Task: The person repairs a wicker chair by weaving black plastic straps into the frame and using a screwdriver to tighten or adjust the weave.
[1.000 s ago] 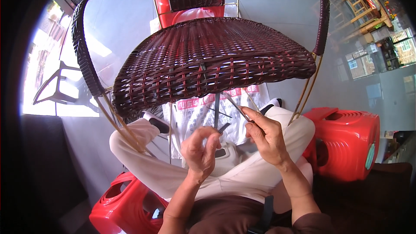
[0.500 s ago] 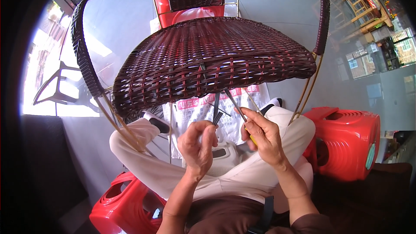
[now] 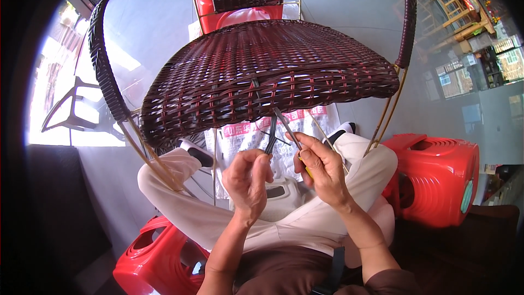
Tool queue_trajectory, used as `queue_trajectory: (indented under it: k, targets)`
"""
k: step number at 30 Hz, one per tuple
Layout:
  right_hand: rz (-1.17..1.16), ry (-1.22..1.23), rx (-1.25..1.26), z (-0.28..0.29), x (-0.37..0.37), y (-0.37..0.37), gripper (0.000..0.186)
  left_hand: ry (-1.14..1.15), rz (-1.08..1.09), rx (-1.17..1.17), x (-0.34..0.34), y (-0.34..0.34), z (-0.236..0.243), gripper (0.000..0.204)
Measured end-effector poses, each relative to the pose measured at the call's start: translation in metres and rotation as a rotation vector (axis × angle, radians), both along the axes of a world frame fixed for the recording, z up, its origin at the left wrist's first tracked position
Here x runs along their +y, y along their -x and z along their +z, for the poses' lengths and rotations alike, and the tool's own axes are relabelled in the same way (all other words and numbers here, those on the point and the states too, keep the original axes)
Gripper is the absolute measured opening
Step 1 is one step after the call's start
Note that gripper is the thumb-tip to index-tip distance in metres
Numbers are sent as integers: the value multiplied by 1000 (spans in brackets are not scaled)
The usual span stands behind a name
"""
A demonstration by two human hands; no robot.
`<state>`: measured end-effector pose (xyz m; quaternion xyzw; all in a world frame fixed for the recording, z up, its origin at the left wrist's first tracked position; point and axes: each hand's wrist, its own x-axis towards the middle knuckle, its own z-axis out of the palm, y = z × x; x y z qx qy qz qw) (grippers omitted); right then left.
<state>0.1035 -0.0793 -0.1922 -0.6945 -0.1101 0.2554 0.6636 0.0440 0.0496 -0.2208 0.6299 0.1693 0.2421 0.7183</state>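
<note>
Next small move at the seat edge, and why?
I'd probably nudge the metal-shafted tool into the weave beside the dark strip. The right hand has its tip up at the front edge of the woven seat, while the left hand pinches the strip just below. Can't tell whether the tip is already in.

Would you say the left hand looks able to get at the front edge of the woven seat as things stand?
Probably yes: the left hand pinches a dark strip running toward the front edge, and the metal tool in the right hand slants alongside, seemingly leaving the way free.
</note>
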Motion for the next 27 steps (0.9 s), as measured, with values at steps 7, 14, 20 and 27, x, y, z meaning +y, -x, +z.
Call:
queue_trajectory:
  k: [7, 14, 20, 27]
  targets:
    - [-10, 2, 10, -3, 2, -3, 24, -4, -24, 15, 0, 2, -1, 14]
    - [-27, 87, -69, -8, -3, -1, 21, 19, -14, -15, -1, -2, -4, 15]
    - [-41, 73, -31, -5, 2, -1, 21, 31, 4, -22, 0, -2, -6, 10]
    - [-83, 54, -89, -12, 6, 0, 17, 18, 17, -36, -1, -4, -10, 10]
